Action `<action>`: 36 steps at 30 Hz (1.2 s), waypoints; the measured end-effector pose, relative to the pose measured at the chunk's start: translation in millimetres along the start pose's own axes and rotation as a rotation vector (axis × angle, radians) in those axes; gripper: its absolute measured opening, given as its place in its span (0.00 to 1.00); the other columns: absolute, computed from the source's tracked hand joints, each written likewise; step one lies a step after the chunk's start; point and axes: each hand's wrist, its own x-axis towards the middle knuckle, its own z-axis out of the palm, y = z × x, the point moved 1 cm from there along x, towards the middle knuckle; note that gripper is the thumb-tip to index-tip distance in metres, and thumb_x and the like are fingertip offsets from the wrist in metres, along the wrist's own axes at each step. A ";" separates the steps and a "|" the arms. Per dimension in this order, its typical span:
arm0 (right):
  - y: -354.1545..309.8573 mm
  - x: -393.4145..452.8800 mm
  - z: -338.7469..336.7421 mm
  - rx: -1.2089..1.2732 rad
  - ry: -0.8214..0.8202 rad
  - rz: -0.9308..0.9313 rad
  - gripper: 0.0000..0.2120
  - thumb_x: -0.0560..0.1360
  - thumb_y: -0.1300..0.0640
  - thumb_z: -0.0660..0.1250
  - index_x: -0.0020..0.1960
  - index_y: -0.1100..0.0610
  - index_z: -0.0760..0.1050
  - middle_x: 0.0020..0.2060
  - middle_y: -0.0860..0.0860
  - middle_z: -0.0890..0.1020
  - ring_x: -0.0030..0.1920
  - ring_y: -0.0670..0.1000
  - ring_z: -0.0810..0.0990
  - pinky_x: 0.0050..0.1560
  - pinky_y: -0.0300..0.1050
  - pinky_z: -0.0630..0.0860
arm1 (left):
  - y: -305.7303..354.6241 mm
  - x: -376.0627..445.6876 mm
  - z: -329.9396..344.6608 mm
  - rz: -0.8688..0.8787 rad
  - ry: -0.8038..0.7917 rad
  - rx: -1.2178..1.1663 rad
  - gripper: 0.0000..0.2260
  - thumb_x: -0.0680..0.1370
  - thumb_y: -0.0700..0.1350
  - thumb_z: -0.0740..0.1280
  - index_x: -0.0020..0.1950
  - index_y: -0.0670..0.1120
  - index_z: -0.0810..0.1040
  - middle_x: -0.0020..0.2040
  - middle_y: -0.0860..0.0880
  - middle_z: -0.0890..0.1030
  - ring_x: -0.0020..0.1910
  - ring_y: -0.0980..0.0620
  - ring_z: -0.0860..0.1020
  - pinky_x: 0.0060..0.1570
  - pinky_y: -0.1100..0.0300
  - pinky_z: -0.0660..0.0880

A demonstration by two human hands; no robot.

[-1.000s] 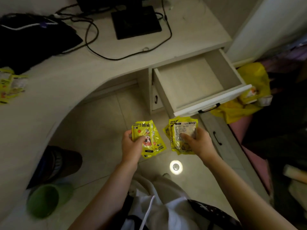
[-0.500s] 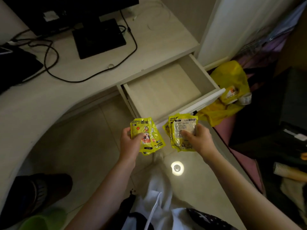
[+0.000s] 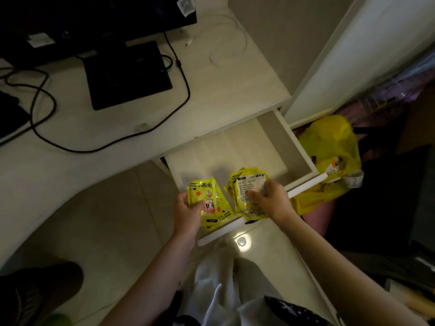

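Both our bare forearms rose from the bottom of the frame toward its centre, drawing slightly closer together as they went. Our left hand [image 3: 187,214], just left of centre, gripped the left packets [image 3: 210,198], a small stack of yellow hand warmers. The thumb lay across the printed cartoon front and the fingers were curled behind, so the stack fanned up and to the right of the palm. Our right hand [image 3: 270,201], just right of centre, held the right packets [image 3: 249,184], a second yellow stack turned label side up, with the fingers curled over the label.

The two stacks sat just beside each other, a narrow gap between them, over the front part of the open drawer [image 3: 296,147]. We could not tell whether they touched its floor.

The desk [image 3: 223,90] filled the upper left, carrying a black monitor base [image 3: 127,74] and a looping cable [image 3: 42,137]. A yellow plastic bag [image 3: 329,142] lay right of the drawer.
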 end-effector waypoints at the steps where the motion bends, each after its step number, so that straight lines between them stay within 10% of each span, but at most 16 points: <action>1: -3.4 8.4 0.6 -0.029 -0.021 0.002 0.15 0.73 0.53 0.70 0.52 0.63 0.74 0.47 0.57 0.82 0.47 0.57 0.81 0.46 0.52 0.80 | 0.6 4.7 4.9 -0.011 0.003 0.001 0.14 0.73 0.37 0.70 0.54 0.48 0.70 0.51 0.45 0.80 0.45 0.49 0.78 0.41 0.59 0.70; 10: -15.5 81.9 15.4 -0.145 -0.152 0.054 0.12 0.72 0.56 0.70 0.51 0.63 0.75 0.46 0.56 0.80 0.41 0.53 0.78 0.29 0.37 0.70 | -2.7 42.3 38.7 -0.133 0.056 0.077 0.17 0.74 0.39 0.70 0.60 0.44 0.70 0.52 0.44 0.78 0.45 0.49 0.75 0.37 0.60 0.69; 15: -11.5 115.8 28.1 -0.275 -0.237 0.026 0.13 0.73 0.55 0.70 0.53 0.61 0.76 0.45 0.53 0.79 0.39 0.50 0.75 0.24 0.32 0.65 | -10.1 59.6 59.3 -0.182 0.122 0.236 0.16 0.74 0.37 0.67 0.60 0.44 0.70 0.57 0.43 0.77 0.53 0.44 0.76 0.52 0.52 0.75; 23: 15.0 152.2 46.3 -0.319 -0.377 0.010 0.16 0.72 0.57 0.71 0.57 0.62 0.75 0.52 0.59 0.81 0.50 0.58 0.80 0.49 0.51 0.79 | -26.6 80.4 84.9 -0.263 0.144 0.247 0.16 0.78 0.39 0.64 0.64 0.45 0.67 0.57 0.41 0.78 0.54 0.40 0.78 0.50 0.52 0.75; 36: 51.8 184.6 50.2 -0.372 -0.399 0.010 0.10 0.76 0.62 0.62 0.56 0.58 0.75 0.51 0.57 0.81 0.48 0.56 0.79 0.46 0.46 0.76 | -55.8 109.1 88.1 -0.407 0.161 0.290 0.19 0.75 0.37 0.67 0.65 0.40 0.68 0.56 0.41 0.77 0.54 0.43 0.77 0.45 0.56 0.70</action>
